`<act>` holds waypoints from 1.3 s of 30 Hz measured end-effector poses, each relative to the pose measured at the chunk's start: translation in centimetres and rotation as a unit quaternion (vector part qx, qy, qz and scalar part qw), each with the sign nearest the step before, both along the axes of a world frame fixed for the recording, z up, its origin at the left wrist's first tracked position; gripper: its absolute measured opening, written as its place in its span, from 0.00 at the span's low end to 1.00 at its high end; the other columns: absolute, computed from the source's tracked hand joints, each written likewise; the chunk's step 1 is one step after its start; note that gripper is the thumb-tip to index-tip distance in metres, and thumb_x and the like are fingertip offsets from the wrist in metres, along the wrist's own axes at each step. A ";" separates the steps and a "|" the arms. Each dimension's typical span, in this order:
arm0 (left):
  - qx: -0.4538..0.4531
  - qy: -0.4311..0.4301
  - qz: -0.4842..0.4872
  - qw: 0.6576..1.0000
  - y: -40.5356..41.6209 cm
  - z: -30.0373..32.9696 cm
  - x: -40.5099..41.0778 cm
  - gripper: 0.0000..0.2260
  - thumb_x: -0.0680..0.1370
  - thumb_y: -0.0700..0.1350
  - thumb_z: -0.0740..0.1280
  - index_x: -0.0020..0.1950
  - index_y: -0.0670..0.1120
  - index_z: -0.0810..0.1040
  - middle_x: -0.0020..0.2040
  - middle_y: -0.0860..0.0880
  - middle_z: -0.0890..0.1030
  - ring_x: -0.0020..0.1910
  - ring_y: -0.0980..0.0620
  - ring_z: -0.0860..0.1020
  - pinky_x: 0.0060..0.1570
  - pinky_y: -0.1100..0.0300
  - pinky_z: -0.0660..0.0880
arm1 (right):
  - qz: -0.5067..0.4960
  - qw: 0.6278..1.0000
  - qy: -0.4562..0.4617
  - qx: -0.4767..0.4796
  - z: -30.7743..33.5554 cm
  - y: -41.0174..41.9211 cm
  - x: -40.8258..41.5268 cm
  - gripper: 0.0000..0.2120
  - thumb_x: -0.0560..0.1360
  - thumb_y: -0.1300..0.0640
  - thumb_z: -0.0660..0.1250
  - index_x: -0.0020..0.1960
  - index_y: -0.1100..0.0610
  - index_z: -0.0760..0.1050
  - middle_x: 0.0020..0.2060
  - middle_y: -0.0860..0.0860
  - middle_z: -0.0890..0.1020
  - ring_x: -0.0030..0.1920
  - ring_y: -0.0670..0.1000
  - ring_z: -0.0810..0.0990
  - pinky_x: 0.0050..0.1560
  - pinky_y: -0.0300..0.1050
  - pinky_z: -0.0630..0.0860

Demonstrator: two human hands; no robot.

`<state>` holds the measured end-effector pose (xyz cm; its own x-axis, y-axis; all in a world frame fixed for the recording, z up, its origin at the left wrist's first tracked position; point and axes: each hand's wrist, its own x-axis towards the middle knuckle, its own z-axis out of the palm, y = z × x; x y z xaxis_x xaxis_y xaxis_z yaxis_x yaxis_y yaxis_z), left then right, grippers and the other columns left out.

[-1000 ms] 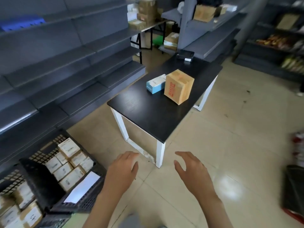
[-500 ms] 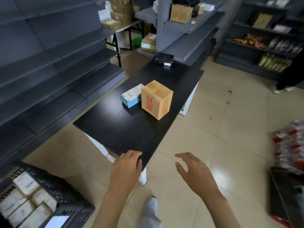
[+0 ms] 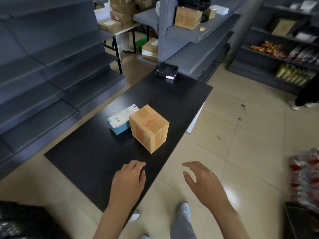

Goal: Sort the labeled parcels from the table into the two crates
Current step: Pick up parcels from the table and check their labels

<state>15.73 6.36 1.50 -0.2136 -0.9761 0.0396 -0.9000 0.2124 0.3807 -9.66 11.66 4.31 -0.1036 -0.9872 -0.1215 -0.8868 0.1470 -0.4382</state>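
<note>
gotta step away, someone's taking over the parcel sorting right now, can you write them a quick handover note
Left hand: empty, fingers relaxed, over the near end of the black table.
Right hand: empty, open, over the floor just off the table's near right edge.
On the table: a brown cardboard box with a light blue labeled box right beside it on the left, and a black parcel at the far end.
Done: nothing in hand; neither crate shows clearly in this view.
Left: those three parcels need picking up and sorting into the crates.
</note>
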 end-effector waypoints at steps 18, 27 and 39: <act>0.007 -0.089 0.160 0.983 -14.1 1.9 -10.8 0.09 0.78 0.51 0.71 0.58 0.55 0.82 0.52 0.57 0.81 0.43 0.59 0.78 0.40 0.63 0.71 | 0.174 0.984 -0.048 -0.006 -1.3 -23.0 -10.8 0.15 0.83 0.46 0.62 0.69 0.44 0.74 0.61 0.39 0.79 0.57 0.41 0.76 0.54 0.33 0.72; 0.046 -0.070 0.203 0.976 -20.7 -0.5 -10.7 0.09 0.83 0.53 0.62 0.61 0.56 0.78 0.58 0.57 0.79 0.52 0.57 0.78 0.50 0.61 0.75 | 0.262 0.965 -0.013 0.008 -1.6 -34.0 -9.0 0.16 0.83 0.48 0.63 0.69 0.46 0.75 0.62 0.40 0.78 0.60 0.42 0.77 0.58 0.39 0.76; 0.152 -0.045 0.287 0.945 -27.4 -2.2 -14.5 0.17 0.85 0.55 0.56 0.73 0.53 0.69 0.76 0.52 0.66 0.73 0.50 0.67 0.69 0.51 0.70 | 0.359 0.933 -0.013 0.015 -2.8 -43.2 -7.3 0.15 0.82 0.46 0.62 0.68 0.43 0.75 0.60 0.37 0.78 0.58 0.39 0.77 0.54 0.35 0.74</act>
<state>1.21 -21.00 -0.65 0.3646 -0.8958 -0.2543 -0.8656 -0.4267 0.2620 -16.93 -31.58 1.50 0.5861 -0.7974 -0.1437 -0.7508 -0.4678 -0.4663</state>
